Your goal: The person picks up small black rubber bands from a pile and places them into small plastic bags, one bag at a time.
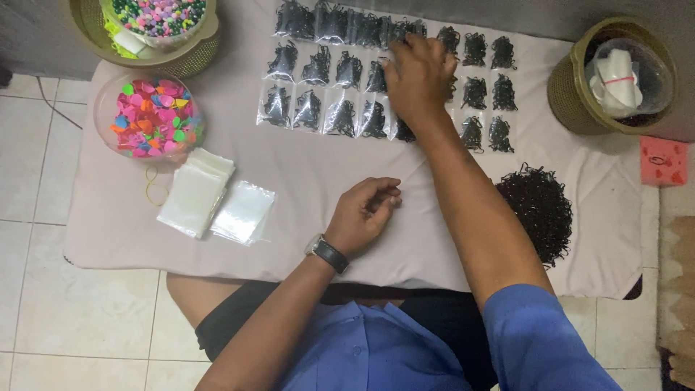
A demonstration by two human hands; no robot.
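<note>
Rows of small clear bags filled with black elastic bands (318, 69) lie on a white cloth-covered table (326, 170). My right hand (418, 76) reaches across, palm down, onto the bags in the middle of the rows, and its fingers hide what is under them. My left hand (362, 213), with a dark wristwatch (329, 253), rests on the cloth near the front edge. Its fingers are curled in, and nothing shows in them. A loose heap of black bands (537, 206) sits to the right of my right forearm.
Two stacks of empty clear bags (195, 190) lie at the left, with yellow rubber bands (153, 190) beside them. A clear bowl of colourful beads (148, 116) stands behind them. Woven baskets stand at the back left (192, 54) and right (572, 94). A red-orange box (662, 161) lies at the right edge.
</note>
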